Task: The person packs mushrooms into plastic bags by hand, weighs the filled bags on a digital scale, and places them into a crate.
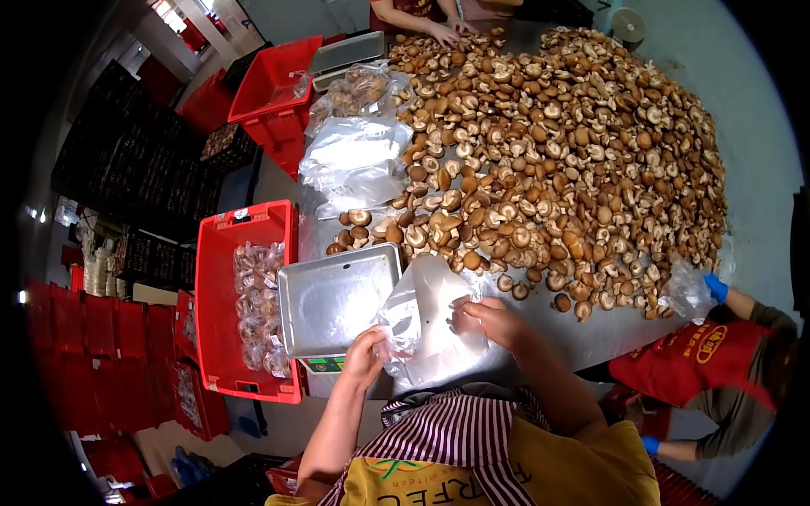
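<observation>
Between my two hands hangs a clear plastic bag (439, 320) above the near edge of the metal table. My left hand (367, 354) is closed on the bag's left side, beside the scale. My right hand (494, 320) pinches the bag's right side; its fingertips are partly behind the film. Just left of the bag is a scale with a metal tray (337, 299) and a green display. Beyond the bag lies a big heap of brown mushrooms (557, 169). A stack of clear bags (354, 164) rests on the table at the back left.
A red crate (207, 312) with packed mushroom bags stands left of the scale. Another red crate (287, 84) is farther back. A co-worker in a red apron (700, 354) holds a bag at the right; another co-worker's hands (447, 32) touch the heap's far edge.
</observation>
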